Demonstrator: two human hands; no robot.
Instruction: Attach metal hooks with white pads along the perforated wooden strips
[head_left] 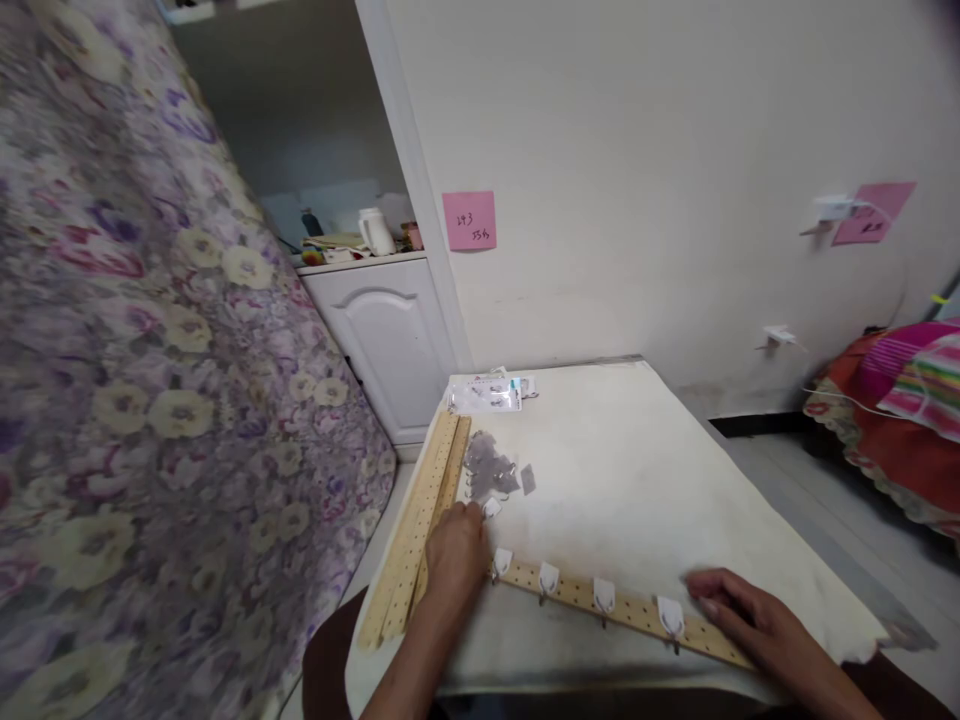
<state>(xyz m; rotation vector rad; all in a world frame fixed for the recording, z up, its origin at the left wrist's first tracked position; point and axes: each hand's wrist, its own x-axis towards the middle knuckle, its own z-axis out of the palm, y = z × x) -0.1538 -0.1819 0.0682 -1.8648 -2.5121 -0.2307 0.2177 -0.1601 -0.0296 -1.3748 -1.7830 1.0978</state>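
Observation:
A narrow wooden strip (574,590) with rows of small holes lies across the near part of the table. Several small white pieces (604,596) with metal ends sit along it. My left hand (456,548) is closed at the strip's left end, knuckles up; its fingertips are hidden, so what they grip cannot be made out. Another white piece (492,508) shows just beyond those fingers. Over the strip's right end rests my right hand (742,612), fingers loosely bent and thumb apart, with nothing visible in it. Small grey flat pieces (491,465) lie in a pile beyond my left hand.
More perforated wooden strips (424,520) lie lengthwise along the left side of the pale-covered table (592,450). Clear packaging (487,394) sits at the far left corner. A floral curtain (187,400) hangs at left; a white cabinet (386,340) and wall stand behind.

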